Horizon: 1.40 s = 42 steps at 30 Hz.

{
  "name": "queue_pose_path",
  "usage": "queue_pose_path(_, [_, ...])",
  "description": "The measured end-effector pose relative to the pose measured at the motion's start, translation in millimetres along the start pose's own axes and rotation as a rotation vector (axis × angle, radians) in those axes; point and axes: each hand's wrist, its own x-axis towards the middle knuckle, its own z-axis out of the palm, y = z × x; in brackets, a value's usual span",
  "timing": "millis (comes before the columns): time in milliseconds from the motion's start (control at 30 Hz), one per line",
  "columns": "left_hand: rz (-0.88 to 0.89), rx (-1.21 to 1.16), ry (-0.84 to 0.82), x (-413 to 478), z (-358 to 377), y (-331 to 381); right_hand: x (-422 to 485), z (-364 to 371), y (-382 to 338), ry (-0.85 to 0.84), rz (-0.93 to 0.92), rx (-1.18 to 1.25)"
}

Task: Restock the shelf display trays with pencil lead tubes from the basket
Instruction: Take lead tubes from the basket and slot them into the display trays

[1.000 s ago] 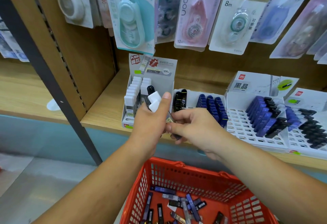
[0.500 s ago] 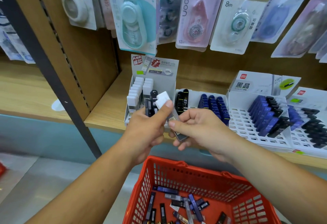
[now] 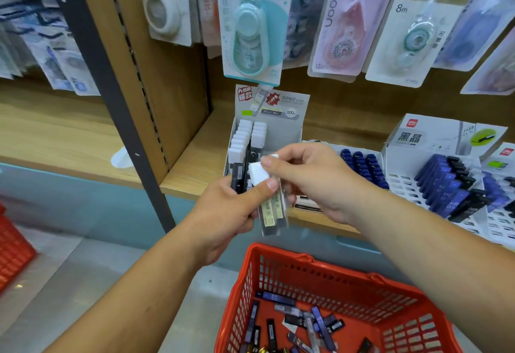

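Sorting white-capped lead tubes in front of the tray

Left hand (image 3: 223, 213) is closed around a small bunch of tubes (image 3: 271, 207); right hand (image 3: 315, 182) pinches one at its cap. They look light, stiff and slick, so I'd grip the body. Tray (image 3: 289, 135) sits just behind, basket (image 3: 328, 277) near and below.

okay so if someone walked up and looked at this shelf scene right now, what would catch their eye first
Probably the two hands at centre: the left hand grips a bunch of white-capped lead tubes while the right hand pinches the top of one. Next, the red basket at the bottom, with loose tubes inside, and the hanging correction tape packs above the shelf.
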Motion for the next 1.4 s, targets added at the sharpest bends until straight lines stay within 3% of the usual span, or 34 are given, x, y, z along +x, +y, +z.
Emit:
queue_pose_path(200, [0.005,0.077,0.192,3.1,-10.5,-3.1,12.3,3.3,2.3,0.082,0.029,0.174])
queue_pose_path(333, [-0.065,0.091,0.136,2.5,-14.1,-4.5,21.8,7.9,-1.3,0.103,0.048,0.226])
queue_pose_path(533, [-0.090,0.048,0.136,5.5,-14.8,-3.6,24.8,8.9,-8.6,-0.133,0.024,0.352])
queue_pose_path(700, [-0.156,0.068,0.238,6.3,-20.1,-0.4,46.3,-3.8,-6.8,0.229,0.040,0.192])
queue_pose_path(767, [-0.165,0.087,0.279,6.5,-21.9,-1.1,53.9,-6.4,-3.8,0.279,0.033,0.112])
queue_pose_path(900, [-0.174,0.095,0.302,10.1,-27.7,-3.3,68.0,-3.6,1.2,0.282,0.012,-0.032])
queue_pose_path(1100, [-0.279,-0.110,0.211,12.1,-35.1,-2.9,80.1,3.9,8.8,0.249,-0.093,-0.155])
queue_pose_path(1400, [-0.208,-0.102,0.166,8.3,-34.2,1.0,77.1,5.4,14.6,0.136,-0.176,-0.233])
